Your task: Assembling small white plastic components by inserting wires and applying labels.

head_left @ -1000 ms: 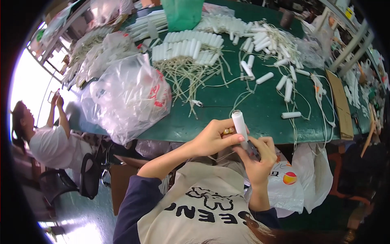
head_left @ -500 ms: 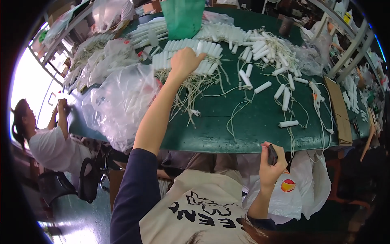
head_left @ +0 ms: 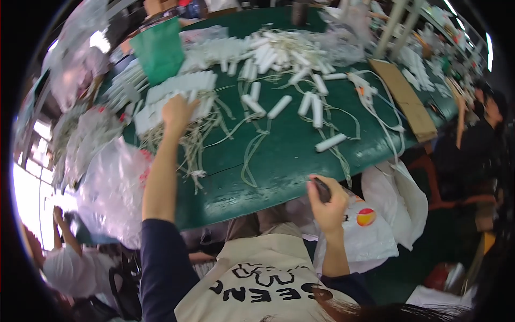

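over white corded tubes (head_left: 182,83), toward the left edge of the surface (head_left: 225,190), the left hand (head_left: 179,111) is poised; whether any is gripped cannot be told. neighbours might be dragged by tangled cords (head_left: 196,147). by the front edge, a small dark tool (head_left: 322,190) is clasped in the right hand (head_left: 330,203).

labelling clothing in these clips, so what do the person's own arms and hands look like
The left hand and right hand are bare, without gloves. The forearms are uncovered too. Dark navy sleeves end around the elbows, belonging to a cream-fronted shirt with black print. Any small jewellery is too blurred to tell.
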`<state>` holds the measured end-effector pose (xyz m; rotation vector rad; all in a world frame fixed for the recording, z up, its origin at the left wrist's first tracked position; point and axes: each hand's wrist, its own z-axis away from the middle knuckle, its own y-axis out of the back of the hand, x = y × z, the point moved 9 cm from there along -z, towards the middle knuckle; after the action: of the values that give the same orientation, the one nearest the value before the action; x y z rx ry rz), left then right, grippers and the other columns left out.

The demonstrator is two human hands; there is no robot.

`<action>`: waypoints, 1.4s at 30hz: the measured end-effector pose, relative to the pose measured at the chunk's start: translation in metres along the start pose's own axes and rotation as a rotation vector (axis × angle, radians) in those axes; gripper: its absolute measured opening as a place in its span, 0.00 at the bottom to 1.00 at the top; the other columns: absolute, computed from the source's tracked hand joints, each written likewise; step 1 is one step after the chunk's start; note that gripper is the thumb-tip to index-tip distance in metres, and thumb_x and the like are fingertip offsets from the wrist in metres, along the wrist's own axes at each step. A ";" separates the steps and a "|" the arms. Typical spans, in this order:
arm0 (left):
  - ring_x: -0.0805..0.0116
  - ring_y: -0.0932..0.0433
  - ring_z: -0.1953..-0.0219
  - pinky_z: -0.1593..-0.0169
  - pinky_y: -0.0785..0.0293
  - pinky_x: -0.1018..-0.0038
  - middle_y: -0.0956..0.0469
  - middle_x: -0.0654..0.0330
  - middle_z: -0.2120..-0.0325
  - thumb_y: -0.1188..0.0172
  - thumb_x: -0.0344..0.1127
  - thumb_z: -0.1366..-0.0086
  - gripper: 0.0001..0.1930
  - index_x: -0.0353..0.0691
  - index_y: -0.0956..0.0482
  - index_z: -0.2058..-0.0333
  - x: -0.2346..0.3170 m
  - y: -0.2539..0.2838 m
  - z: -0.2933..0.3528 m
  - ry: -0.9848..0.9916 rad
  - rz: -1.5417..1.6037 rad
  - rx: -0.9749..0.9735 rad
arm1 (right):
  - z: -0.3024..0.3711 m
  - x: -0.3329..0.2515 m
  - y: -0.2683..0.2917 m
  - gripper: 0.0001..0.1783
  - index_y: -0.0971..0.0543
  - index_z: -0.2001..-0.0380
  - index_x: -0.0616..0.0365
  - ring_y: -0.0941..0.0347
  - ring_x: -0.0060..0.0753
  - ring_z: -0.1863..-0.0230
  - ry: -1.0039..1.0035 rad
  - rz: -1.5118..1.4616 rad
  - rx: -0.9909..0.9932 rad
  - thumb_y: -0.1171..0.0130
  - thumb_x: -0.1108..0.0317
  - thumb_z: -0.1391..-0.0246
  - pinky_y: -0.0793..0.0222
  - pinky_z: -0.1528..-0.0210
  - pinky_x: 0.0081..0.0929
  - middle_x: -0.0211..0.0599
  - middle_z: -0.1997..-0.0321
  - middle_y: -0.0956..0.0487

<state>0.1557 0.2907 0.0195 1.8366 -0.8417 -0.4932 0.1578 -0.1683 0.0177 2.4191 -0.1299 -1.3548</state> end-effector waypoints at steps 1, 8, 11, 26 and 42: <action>0.51 0.20 0.68 0.67 0.26 0.60 0.21 0.47 0.73 0.40 0.61 0.51 0.28 0.35 0.20 0.72 -0.004 -0.005 -0.001 0.007 -0.018 -0.052 | -0.002 -0.004 -0.001 0.06 0.21 0.70 0.64 0.23 0.30 0.69 0.026 0.022 -0.010 0.38 0.78 0.55 0.30 0.65 0.22 0.38 0.70 0.21; 0.48 0.21 0.65 0.63 0.26 0.57 0.21 0.46 0.70 0.44 0.55 0.45 0.22 0.38 0.20 0.70 -0.014 -0.020 -0.009 -0.005 -0.011 -0.122 | 0.001 -0.016 0.004 0.07 0.21 0.71 0.61 0.32 0.27 0.82 0.127 -0.005 0.021 0.37 0.74 0.56 0.38 0.81 0.22 0.34 0.78 0.24; 0.47 0.22 0.64 0.62 0.26 0.56 0.21 0.46 0.69 0.46 0.54 0.44 0.21 0.39 0.20 0.70 -0.009 -0.021 -0.006 0.019 0.004 -0.099 | 0.009 -0.013 0.009 0.07 0.21 0.71 0.62 0.33 0.26 0.82 0.126 0.007 -0.003 0.37 0.76 0.56 0.39 0.80 0.22 0.34 0.78 0.25; 0.58 0.30 0.82 0.76 0.37 0.67 0.31 0.51 0.84 0.46 0.43 0.39 0.17 0.32 0.27 0.76 0.094 0.188 0.131 -0.154 0.413 -0.063 | 0.115 0.113 -0.011 0.05 0.22 0.72 0.64 0.27 0.28 0.78 -0.165 -0.047 -0.264 0.38 0.76 0.55 0.34 0.76 0.25 0.38 0.77 0.22; 0.70 0.26 0.77 0.73 0.33 0.73 0.25 0.62 0.81 0.54 0.48 0.35 0.19 0.37 0.23 0.67 -0.132 -0.185 0.617 1.114 0.954 -0.874 | 0.360 0.349 -0.017 0.18 0.23 0.79 0.70 0.26 0.61 0.70 -0.539 0.625 -0.818 0.43 0.60 0.52 0.31 0.68 0.48 0.60 0.77 0.24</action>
<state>-0.2834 0.0453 -0.4043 0.5387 -0.4628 0.6630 0.0404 -0.3377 -0.4401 1.1762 -0.3513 -1.3451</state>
